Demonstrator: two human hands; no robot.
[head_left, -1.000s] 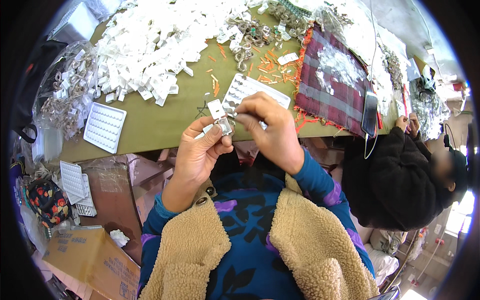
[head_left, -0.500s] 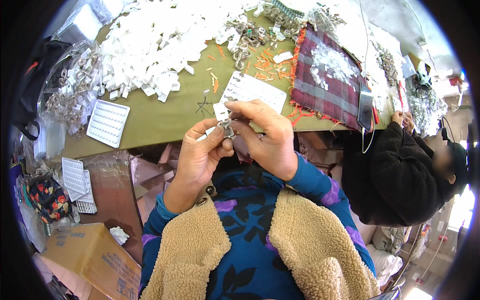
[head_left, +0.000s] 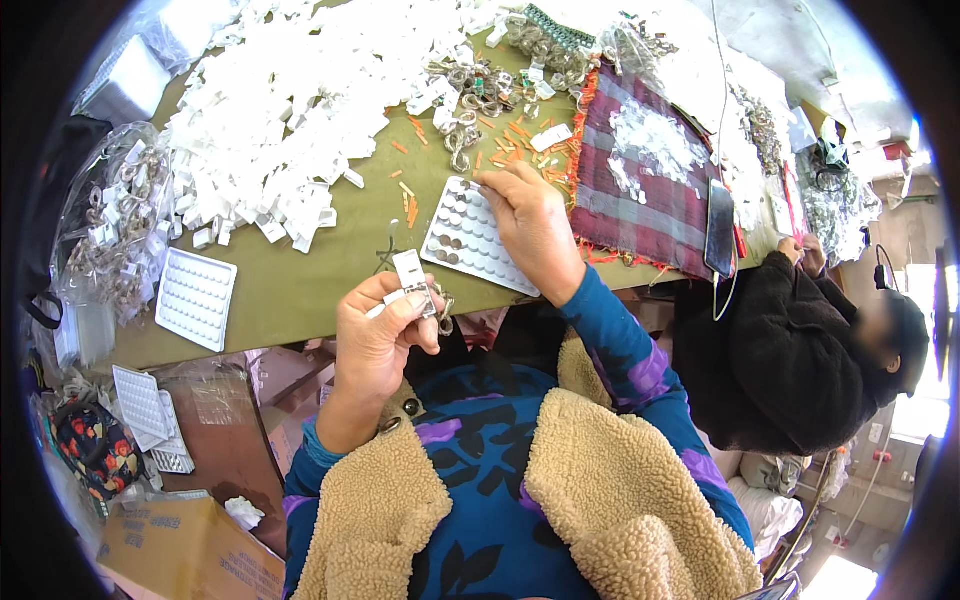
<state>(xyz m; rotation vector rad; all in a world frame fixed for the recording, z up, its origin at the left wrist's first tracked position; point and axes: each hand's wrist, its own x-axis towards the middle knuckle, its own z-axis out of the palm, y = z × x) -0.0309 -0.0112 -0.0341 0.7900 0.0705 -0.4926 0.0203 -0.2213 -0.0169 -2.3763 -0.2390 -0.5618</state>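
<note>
My left hand (head_left: 375, 335) pinches a small white plastic case with a metal clasp (head_left: 411, 272) between thumb and fingers, above the table's near edge. Metal links hang beside its fingertips. My right hand (head_left: 533, 222) reaches over a white dimpled tray (head_left: 470, 238), its fingertips drawn together at the tray's far edge. What they pinch, if anything, is hidden. Several small round discs (head_left: 450, 243), like button cells, sit in the tray's hollows.
A big heap of white plastic pieces (head_left: 270, 130) covers the back left. Beyond the tray lie orange strips (head_left: 515, 135) and metal clasps (head_left: 480, 85). Another dimpled tray (head_left: 197, 298) rests left. Rightward are a plaid cloth (head_left: 610, 210), a phone (head_left: 719, 225) and a seated person (head_left: 780, 350).
My right hand has left the white case and moved up to the far edge of the tray. My left hand has lowered slightly leftward, still holding the case.
</note>
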